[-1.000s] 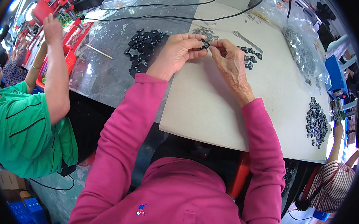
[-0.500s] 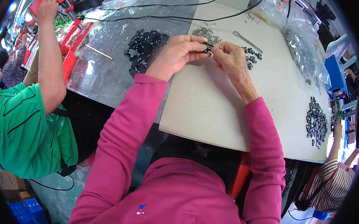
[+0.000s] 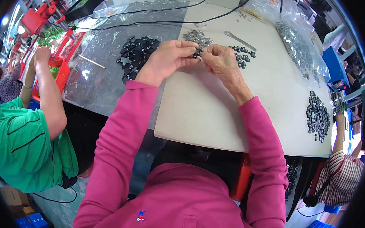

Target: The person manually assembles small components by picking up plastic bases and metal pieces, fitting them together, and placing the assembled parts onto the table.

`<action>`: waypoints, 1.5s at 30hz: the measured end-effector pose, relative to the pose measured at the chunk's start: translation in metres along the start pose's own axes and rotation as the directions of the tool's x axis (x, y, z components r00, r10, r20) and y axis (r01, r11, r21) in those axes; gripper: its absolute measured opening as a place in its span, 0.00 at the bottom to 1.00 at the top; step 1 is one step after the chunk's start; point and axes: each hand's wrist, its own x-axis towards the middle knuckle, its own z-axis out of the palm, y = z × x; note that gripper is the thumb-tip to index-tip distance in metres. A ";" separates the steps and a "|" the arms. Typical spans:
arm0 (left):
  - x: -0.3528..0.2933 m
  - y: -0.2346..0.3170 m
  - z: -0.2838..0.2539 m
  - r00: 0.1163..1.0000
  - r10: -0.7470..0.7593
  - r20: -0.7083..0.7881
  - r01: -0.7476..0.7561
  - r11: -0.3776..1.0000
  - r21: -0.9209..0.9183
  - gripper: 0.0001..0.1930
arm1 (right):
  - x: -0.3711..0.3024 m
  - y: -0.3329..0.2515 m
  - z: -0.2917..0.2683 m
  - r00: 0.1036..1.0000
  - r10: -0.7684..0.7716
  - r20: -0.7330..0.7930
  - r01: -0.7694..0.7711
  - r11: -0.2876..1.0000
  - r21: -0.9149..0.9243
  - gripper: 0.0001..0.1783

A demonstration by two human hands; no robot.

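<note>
black small part (image 3: 197, 53) pinched between left hand (image 3: 169, 59) and right hand (image 3: 220, 61), both grips pressed tight.

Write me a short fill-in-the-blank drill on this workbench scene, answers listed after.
1. The left hand and right hand pinch one small dark part ____ them.
2. Both sleeves are ____ in colour.
3. The pile of black parts lies on the person's ____ side.
4. The neighbour's shirt is ____.

Missing words: between; pink; left; green
</note>
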 end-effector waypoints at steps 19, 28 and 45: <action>0.005 0.005 -0.004 0.964 0.169 -0.206 -0.141 0.979 0.145 0.10 | 0.014 0.013 -0.156 0.904 0.123 -0.409 -0.354 0.752 -0.557 0.14; -0.002 0.023 -0.010 0.903 0.313 -0.293 -0.194 0.908 0.372 0.09 | 0.024 0.031 -0.132 0.878 -0.256 -0.404 -0.201 0.570 -0.797 0.08; -0.003 0.015 -0.035 0.872 0.487 -0.048 0.030 0.044 0.999 0.11 | 0.027 0.033 -0.004 0.808 -0.543 0.230 0.421 0.259 -0.869 0.07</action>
